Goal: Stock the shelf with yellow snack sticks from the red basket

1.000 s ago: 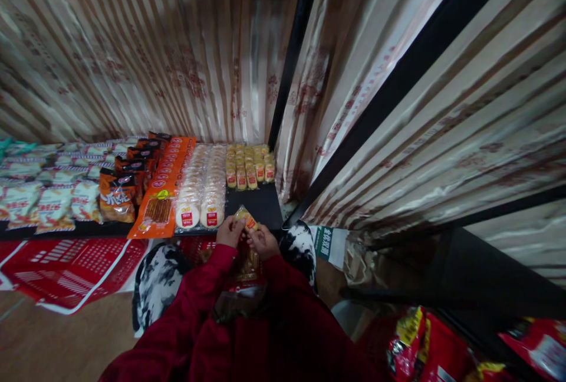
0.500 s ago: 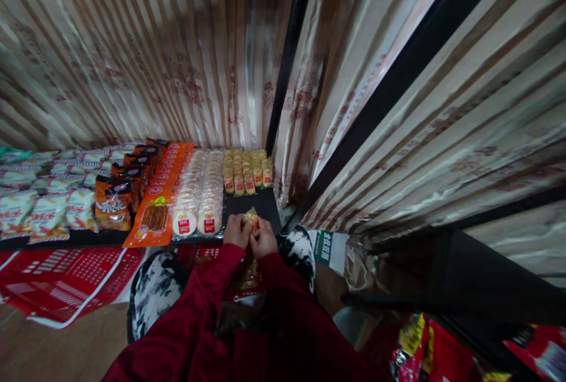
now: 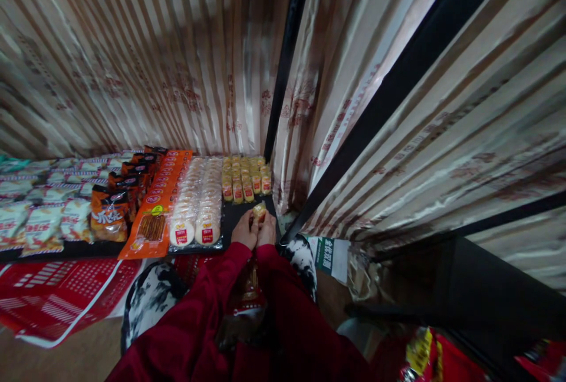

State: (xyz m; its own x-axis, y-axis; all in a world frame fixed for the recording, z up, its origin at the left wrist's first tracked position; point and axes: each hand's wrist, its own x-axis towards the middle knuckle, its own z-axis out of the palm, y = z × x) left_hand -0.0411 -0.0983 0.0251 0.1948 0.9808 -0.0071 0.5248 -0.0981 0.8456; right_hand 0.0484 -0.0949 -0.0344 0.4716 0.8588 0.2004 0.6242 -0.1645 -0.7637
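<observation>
Between the fingertips of both my hands is a small yellow wrapped snack packet, held over the front right part of the black shelf. My left hand is closed on its left side, and my right hand closes on it from the right. Just beyond stand rows of similar yellow snack packets with red labels. Left of my hands are two rows of round white crackers in clear wrap. Part of the held packet is hidden by my fingers.
Orange snack bags, black-and-orange bags and white bags line the shelf to the left. Under it lies a red basket. A black post and a slanted bar border the pleated sheeting. Red-and-yellow bags sit lower right.
My hands have shifted slightly right and up with the packet, closer to the yellow rows. The packet has turned in my fingers. The shelf sits a little lower in view.
</observation>
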